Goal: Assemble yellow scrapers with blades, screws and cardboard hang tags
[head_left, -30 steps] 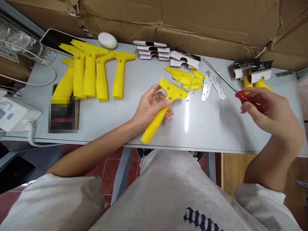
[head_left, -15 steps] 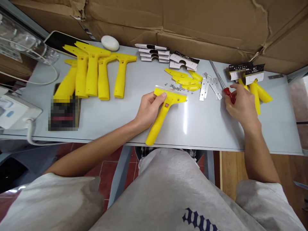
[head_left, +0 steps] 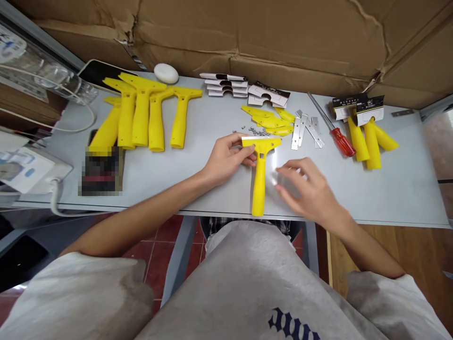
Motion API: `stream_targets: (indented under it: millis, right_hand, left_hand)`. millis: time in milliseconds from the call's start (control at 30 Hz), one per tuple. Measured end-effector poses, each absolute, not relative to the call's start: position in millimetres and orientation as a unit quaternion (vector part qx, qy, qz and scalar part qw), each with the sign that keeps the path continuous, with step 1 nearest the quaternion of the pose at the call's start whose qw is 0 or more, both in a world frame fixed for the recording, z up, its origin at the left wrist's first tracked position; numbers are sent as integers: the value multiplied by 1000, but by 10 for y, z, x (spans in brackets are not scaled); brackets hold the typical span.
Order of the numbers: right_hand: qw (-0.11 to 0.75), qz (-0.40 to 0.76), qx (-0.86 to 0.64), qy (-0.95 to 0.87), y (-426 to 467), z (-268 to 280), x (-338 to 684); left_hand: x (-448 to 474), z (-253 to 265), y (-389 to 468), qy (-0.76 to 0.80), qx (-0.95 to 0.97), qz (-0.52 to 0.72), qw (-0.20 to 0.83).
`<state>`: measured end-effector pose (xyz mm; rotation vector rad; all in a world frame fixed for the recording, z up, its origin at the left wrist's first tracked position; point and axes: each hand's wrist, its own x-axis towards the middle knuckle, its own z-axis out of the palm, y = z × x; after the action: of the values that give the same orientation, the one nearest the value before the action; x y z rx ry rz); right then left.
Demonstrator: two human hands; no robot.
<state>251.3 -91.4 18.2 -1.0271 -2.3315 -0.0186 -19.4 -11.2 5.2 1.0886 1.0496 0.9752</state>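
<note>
My left hand (head_left: 228, 158) grips the head of a yellow plastic scraper (head_left: 260, 177) that lies on the grey table (head_left: 198, 174), its handle pointing toward me. My right hand (head_left: 307, 193) hovers just right of the handle, blurred, fingers apart and holding nothing. A red-handled screwdriver (head_left: 336, 134) lies on the table further right, apart from both hands. Small screws (head_left: 253, 130), yellow cover pieces (head_left: 271, 120) and metal blades (head_left: 305, 130) lie just beyond the scraper.
Several yellow scraper handles (head_left: 145, 118) lie at the left, packaged scrapers (head_left: 368, 130) at the right. Cardboard sleeves (head_left: 244, 87) are stacked at the back by a cardboard wall (head_left: 283, 42). A phone (head_left: 97, 71), a white oval object (head_left: 166, 73) and cables (head_left: 63, 127) sit at the left.
My right hand put the screwdriver down at the right and moved left toward the scraper. My left hand turned the scraper so its handle points toward me.
</note>
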Motion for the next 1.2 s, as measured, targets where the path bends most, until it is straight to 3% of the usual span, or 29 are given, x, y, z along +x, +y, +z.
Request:
stream_targets:
  millis: [300, 367, 500, 600, 733, 933, 1200]
  right_hand:
    - [196, -10, -231, -953, -1178, 92, 2312]
    - [190, -21, -232, -954, -1182, 49, 2329]
    - [193, -25, -229, -954, -1131, 24, 2355]
    - [189, 1, -211, -959, -1017, 19, 2415]
    - [171, 69, -200, -962, -803, -15, 2538]
    - [61, 170, -268, -946, -574, -12, 2699]
    - [104, 159, -280, -941, -603, -29, 2757]
  left_hand:
    - [-225, 83, -73, 478, 559, 271, 621]
    - [-246, 96, -58, 484, 650, 233, 537]
    - [-313, 152, -11, 476, 822, 160, 270]
    - [-324, 192, 34, 486, 848, 92, 190]
    - [-266, 197, 106, 514, 842, 66, 153]
    - [-295, 194, 81, 544, 828, 73, 114]
    - [-416, 293, -123, 555, 823, 38, 115]
